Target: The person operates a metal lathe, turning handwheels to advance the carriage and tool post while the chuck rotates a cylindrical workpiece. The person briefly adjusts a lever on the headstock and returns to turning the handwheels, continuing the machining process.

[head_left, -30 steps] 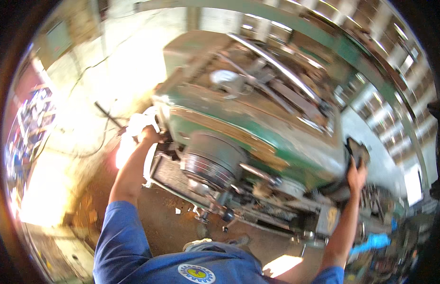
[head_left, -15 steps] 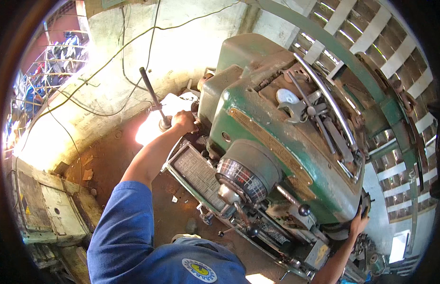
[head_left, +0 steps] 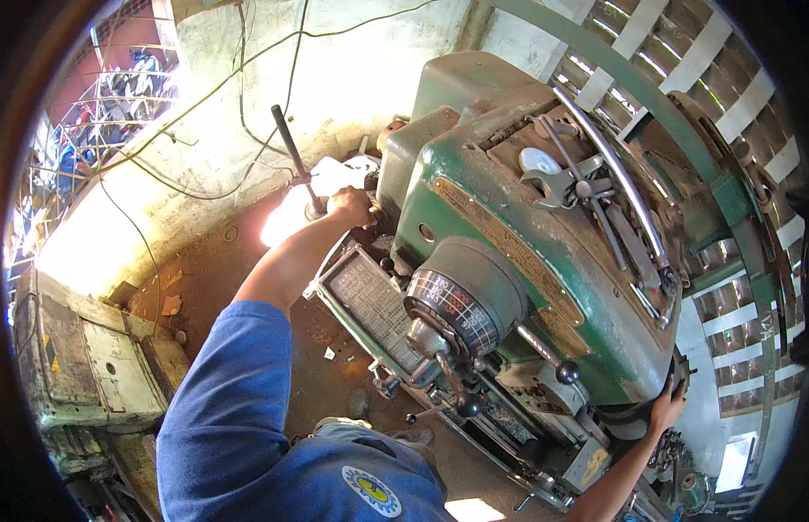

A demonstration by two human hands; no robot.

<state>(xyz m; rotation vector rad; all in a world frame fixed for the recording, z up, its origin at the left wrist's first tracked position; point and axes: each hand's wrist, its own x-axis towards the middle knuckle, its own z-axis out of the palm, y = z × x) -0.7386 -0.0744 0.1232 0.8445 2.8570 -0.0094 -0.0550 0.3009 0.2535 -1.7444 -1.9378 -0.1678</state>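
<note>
A large green lathe headstock (head_left: 552, 261) fills the middle and right. My left hand (head_left: 351, 206) is closed at its far left end, on something its fingers hide. A dark upright rod (head_left: 290, 139) stands just beyond that hand. At the opposite end, my right hand (head_left: 668, 404) curls round the edge of the dark lathe chuck (head_left: 629, 420), which the headstock partly covers. Between my arms sits a round speed dial (head_left: 452, 309) with a numbered band, next to a lever with a black knob (head_left: 567, 371). A printed plate (head_left: 370, 300) lies left of the dial.
An open-end wrench (head_left: 552, 184), a T-handled tool (head_left: 587, 189) and a curved chrome bar (head_left: 613, 165) are on top of the headstock. A worn metal cabinet (head_left: 109, 374) stands at the left. Loose cables (head_left: 239, 74) hang before the pale wall.
The whole scene has shifted slightly right in the picture as my head moved. Both hands keep their places at the two ends of the headstock.
</note>
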